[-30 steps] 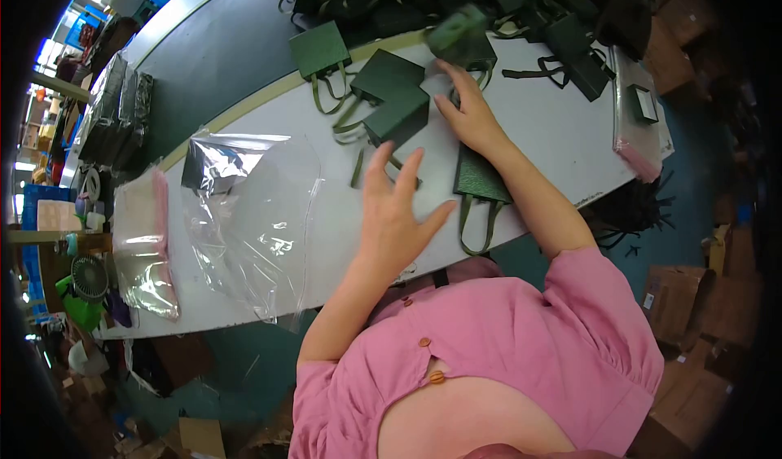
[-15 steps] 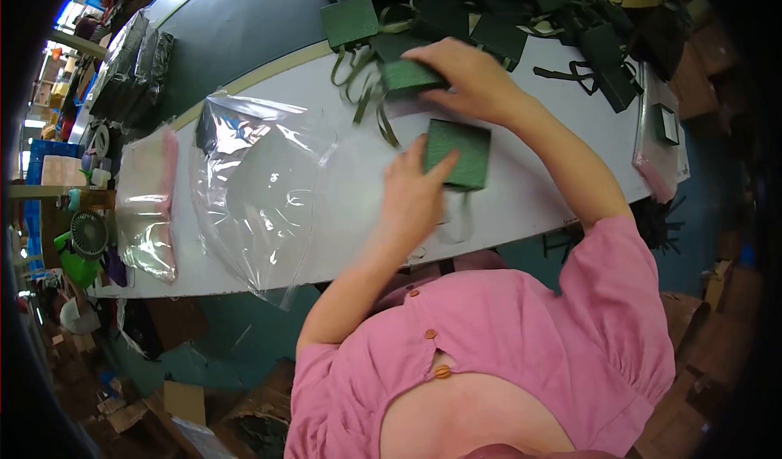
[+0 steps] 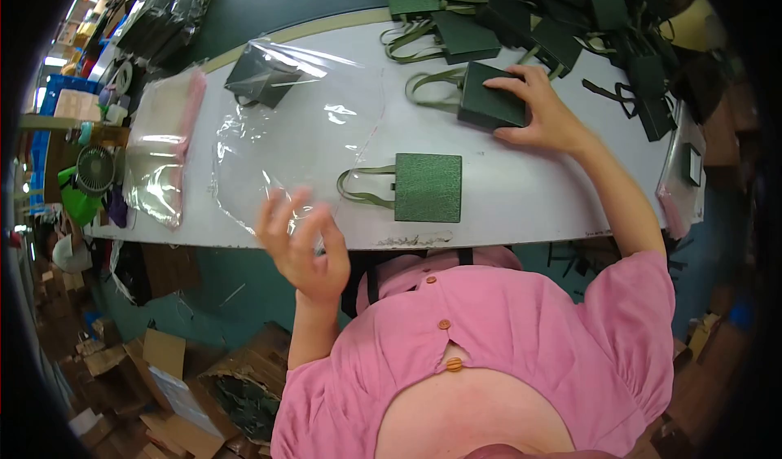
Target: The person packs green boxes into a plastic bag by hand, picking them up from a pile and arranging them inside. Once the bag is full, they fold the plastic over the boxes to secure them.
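Observation:
My right hand (image 3: 538,109) is closed around the right end of a dark green box (image 3: 481,92), whose ribbon loop points left. Nearer me, another green box (image 3: 428,188) with a textured face lies flat on the white table, its ribbon handle also to the left. My left hand (image 3: 303,247), slightly blurred, hovers by the table's front edge with fingers apart and nothing in them. Just beyond it spreads a large clear plastic bag (image 3: 318,141). A dark green box (image 3: 262,80) shows through the bag's far left part.
Several dark green boxes with ribbons (image 3: 562,19) are heaped at the back right. A stack of clear plastic bags (image 3: 163,145) lies at the table's left end, near a small fan (image 3: 95,168). Black wrapped bundles (image 3: 167,19) stand at the back left. Cardboard boxes (image 3: 175,410) lie on the floor.
The nearer box has been let go and now lies flat with its handle turned left. My left hand has moved left, off it. My right hand and its box have shifted right.

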{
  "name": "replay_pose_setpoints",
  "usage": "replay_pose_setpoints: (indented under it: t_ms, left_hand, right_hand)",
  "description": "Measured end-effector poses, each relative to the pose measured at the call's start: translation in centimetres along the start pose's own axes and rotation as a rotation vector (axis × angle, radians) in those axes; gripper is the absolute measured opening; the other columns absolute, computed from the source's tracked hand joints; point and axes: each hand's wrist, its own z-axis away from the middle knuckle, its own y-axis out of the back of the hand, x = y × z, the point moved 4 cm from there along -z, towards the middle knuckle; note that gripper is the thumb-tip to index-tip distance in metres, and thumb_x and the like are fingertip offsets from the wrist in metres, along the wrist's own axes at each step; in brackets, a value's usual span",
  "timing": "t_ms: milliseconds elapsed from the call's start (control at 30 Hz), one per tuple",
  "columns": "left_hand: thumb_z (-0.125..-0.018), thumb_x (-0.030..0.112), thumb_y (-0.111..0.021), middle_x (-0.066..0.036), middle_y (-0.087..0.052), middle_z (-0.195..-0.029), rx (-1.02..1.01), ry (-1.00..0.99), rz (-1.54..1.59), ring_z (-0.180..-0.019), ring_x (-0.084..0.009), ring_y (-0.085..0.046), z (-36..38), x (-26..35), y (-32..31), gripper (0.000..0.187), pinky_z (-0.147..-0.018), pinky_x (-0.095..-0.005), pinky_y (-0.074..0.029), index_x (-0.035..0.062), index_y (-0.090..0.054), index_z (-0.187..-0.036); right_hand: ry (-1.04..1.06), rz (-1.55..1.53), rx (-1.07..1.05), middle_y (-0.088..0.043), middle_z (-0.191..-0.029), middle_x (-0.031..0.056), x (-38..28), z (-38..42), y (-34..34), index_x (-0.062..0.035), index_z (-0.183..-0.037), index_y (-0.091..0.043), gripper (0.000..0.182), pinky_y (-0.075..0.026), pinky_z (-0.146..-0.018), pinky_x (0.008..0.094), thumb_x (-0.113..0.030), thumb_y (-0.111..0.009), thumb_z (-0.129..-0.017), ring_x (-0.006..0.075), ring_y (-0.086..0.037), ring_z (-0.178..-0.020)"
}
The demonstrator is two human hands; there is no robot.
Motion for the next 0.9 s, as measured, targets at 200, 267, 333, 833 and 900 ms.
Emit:
replay_pose_setpoints:
  t_ms: [200,267,333,833,900]
  left_hand:
    - [-0.087,0.010,-0.075,-0.018,-0.042,-0.154,-0.072,0.469,-0.322,-0.150,-0.0477,-0.024,1.9,-5.3,0.2,0.054,-0.119,-0.0606,-0.023,0.0084,-0.059,-0.138]
    - [-0.089,0.012,-0.074,-0.017,-0.048,-0.151,-0.116,0.464,-0.358,-0.148,-0.0454,-0.030,2.6,-6.4,0.4,0.048,-0.118,-0.0592,-0.025,0.0088,-0.063,-0.135]
    - [-0.092,0.013,-0.071,-0.016,-0.054,-0.146,-0.120,0.471,-0.354,-0.145,-0.0429,-0.037,3.4,-7.2,0.6,0.040,-0.117,-0.0573,-0.029,0.0085,-0.066,-0.131]
    - [-0.097,0.008,-0.065,-0.018,-0.046,-0.146,0.188,0.534,-0.375,-0.116,-0.0301,-0.056,2.9,-5.8,2.4,0.040,-0.102,-0.0386,-0.043,0.0077,-0.063,-0.136]
    - [-0.093,-0.001,-0.064,-0.015,-0.047,-0.134,0.170,0.781,-0.174,-0.098,-0.0220,-0.057,6.6,-8.0,2.2,0.041,-0.087,-0.0317,-0.048,0.0072,-0.063,-0.133]
  right_hand:
    - [0.171,-0.212,0.032,-0.037,-0.145,0.0219,-12.2,3.1,-5.3,-0.0227,-0.142,-0.061,0.082,-0.038,-0.112,0.0461,-0.018,-0.091,-0.066,0.0415,-0.042,-0.131]
    - [0.295,-0.038,-0.030,-0.037,-0.145,0.0231,-11.8,4.3,-7.8,-0.0242,-0.140,-0.061,0.085,-0.041,-0.108,0.0475,-0.018,-0.092,-0.061,0.0435,-0.043,-0.128]
    - [0.301,-0.047,-0.022,-0.037,-0.145,0.0230,-11.7,3.8,-7.6,-0.0241,-0.140,-0.060,0.086,-0.043,-0.105,0.0483,-0.016,-0.091,-0.059,0.0432,-0.044,-0.125]
    - [0.455,0.253,-0.058,-0.044,-0.143,0.0240,-22.9,-15.2,-13.8,-0.0233,-0.136,-0.060,0.070,-0.053,-0.090,0.0456,-0.033,-0.087,-0.072,0.0436,-0.054,-0.118]
    - [0.431,0.088,0.110,-0.039,-0.148,0.0253,-22.7,-16.9,-17.2,-0.0255,-0.138,-0.059,0.073,-0.052,-0.092,0.0473,-0.035,-0.087,-0.072,0.0448,-0.053,-0.120]
